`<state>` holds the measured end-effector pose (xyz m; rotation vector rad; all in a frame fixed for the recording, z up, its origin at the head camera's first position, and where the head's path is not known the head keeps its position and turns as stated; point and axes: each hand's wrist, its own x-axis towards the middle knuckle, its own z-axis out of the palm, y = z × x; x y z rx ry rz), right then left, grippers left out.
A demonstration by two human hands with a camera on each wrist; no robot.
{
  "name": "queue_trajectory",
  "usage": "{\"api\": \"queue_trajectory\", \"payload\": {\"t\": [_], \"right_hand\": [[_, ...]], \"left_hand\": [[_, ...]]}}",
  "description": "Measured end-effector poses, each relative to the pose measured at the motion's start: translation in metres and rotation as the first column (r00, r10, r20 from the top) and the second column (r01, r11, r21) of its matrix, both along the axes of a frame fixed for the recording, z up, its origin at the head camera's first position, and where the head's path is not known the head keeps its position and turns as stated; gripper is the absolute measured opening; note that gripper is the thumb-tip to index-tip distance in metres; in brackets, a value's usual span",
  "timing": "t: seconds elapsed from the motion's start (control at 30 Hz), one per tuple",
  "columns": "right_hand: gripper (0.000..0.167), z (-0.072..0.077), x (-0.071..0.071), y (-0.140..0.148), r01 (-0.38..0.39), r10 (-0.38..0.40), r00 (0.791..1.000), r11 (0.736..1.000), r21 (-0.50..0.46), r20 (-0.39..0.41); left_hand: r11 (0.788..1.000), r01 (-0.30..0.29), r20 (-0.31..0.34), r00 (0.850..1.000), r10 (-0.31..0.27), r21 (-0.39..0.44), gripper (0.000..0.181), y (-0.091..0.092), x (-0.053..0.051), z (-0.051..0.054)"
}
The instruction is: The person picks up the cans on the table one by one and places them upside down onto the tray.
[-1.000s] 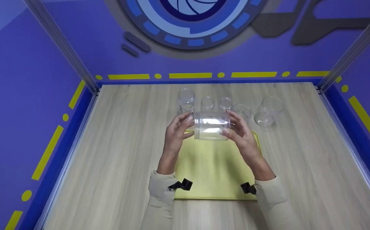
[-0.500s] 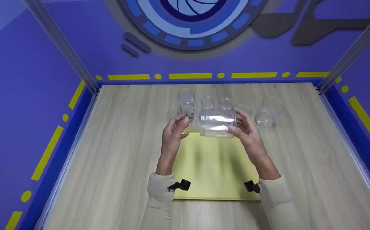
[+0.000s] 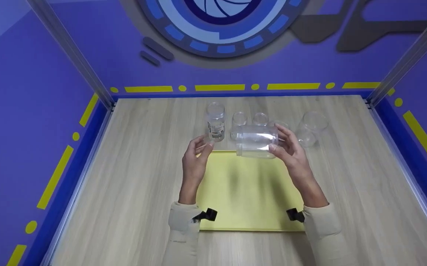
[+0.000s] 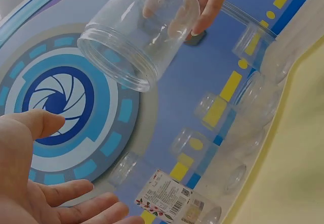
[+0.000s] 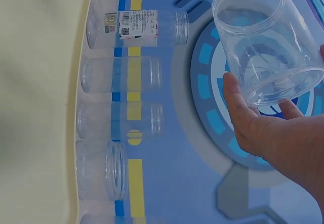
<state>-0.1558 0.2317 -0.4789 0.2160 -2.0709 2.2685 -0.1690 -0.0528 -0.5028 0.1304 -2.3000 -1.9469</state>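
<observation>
Right hand (image 3: 295,159) grips a clear jar (image 3: 256,142) sideways; left hand (image 3: 194,163), fingers relaxed, hovers apart from it.

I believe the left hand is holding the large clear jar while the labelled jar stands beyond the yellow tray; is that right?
Not quite: the head view shows the right hand holding the large clear jar; the labelled jar does stand beyond the yellow tray.
</observation>
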Motion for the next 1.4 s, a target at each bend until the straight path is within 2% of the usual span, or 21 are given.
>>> {"api": "queue_trajectory", "payload": {"t": [0.17,0.27,0.47,0.57,0.77,1.07,1.4], "right_hand": [[0.069,0.001,0.001,0.004,0.000,0.000,1.000,1.000,0.011,0.004],[0.068,0.001,0.001,0.005,0.005,-0.005,1.000,1.000,0.021,0.006],[0.068,0.002,0.000,0.008,0.008,-0.008,1.000,0.999,0.049,0.004],[0.069,0.002,-0.001,0.009,0.013,-0.013,1.000,0.998,0.061,-0.001],[0.069,0.003,-0.001,0.011,0.023,-0.022,1.000,0.996,0.092,-0.014],[0.068,0.005,-0.002,0.015,0.037,-0.035,0.999,0.990,0.139,-0.013],[0.068,0.007,-0.004,0.021,0.033,-0.030,0.999,0.991,0.126,-0.026]], "left_hand": [[0.999,-0.021,0.017,1.000,0.022,-0.046,0.061,-0.001,0.000,-0.006],[0.993,-0.053,0.023,0.998,0.056,-0.104,0.061,-0.002,-0.002,-0.010],[0.955,-0.114,0.032,0.991,0.127,-0.276,0.061,-0.004,-0.007,-0.019],[0.944,-0.110,0.043,0.991,0.129,-0.311,0.063,-0.005,-0.006,-0.023],[0.938,-0.101,0.052,0.991,0.125,-0.330,0.066,-0.009,-0.005,-0.032],[0.912,-0.082,0.085,0.988,0.126,-0.402,0.065,-0.017,-0.006,-0.047],[0.882,-0.055,0.103,0.988,0.116,-0.468,0.062,-0.024,-0.007,-0.060]]}}
